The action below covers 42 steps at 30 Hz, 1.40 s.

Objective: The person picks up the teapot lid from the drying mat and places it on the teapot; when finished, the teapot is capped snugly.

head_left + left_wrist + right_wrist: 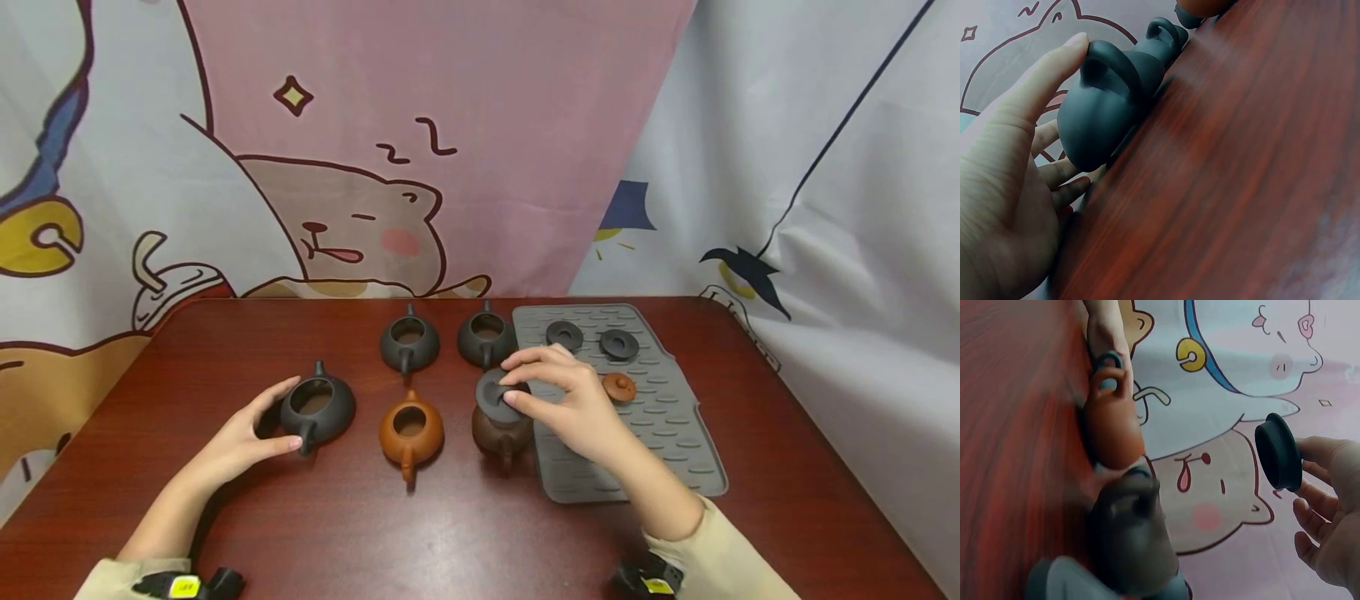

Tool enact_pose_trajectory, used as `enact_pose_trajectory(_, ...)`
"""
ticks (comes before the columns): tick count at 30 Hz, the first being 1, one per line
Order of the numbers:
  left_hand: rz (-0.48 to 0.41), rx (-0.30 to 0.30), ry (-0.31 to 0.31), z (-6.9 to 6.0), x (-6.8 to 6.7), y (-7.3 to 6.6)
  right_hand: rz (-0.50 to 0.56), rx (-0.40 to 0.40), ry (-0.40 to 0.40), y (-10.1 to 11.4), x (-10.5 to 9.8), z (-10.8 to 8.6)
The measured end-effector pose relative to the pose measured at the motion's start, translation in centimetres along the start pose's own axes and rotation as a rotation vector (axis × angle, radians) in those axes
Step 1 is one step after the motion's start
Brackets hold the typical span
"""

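Note:
At the table's left, my left hand (238,442) spans a dark grey teapot (335,410), thumb against its handle and fingers along its far side. This pot has no lid on. My right hand (581,404) pinches a dark lid (492,402) by its knob. From the head view the lid overlaps a brown teapot (501,433) and hides its mouth; the right wrist view shows the lid (1277,453) raised in the air, apart from the pots. An orange lidless teapot (431,433) stands between the hands.
Behind stand two more dark lidless teapots (390,348) (467,346). On the right a grey ridged mat (645,458) bears two dark lids (555,332) (628,350) and an orange lid (621,388). A printed curtain (555,125) hangs behind the table (420,542).

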<state>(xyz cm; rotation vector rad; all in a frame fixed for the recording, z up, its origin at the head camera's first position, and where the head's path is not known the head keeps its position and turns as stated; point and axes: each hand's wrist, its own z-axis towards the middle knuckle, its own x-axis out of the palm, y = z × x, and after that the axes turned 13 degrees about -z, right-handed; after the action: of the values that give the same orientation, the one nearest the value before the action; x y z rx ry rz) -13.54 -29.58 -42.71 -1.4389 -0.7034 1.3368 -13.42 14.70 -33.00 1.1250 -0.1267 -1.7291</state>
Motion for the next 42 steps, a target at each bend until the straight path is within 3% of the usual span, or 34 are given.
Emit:
enact_pose_trajectory(14, 0.013, 0.004, 0.004, 0.0, 0.0, 0.0, 0.04, -0.135, -0.001, 2.1, 3.7, 3.5)
enact_pose_trajectory(34, 0.038, 0.026, -0.001, 0.0, 0.1, 0.2, -0.102, -0.155, 0.077, 5.2, 9.5, 7.2)
enact_pose_trajectory(42, 0.015, -0.007, 0.008, 0.0, 0.1, 0.0, -0.19, -0.14, 0.081, 5.6, 12.5, 8.3)
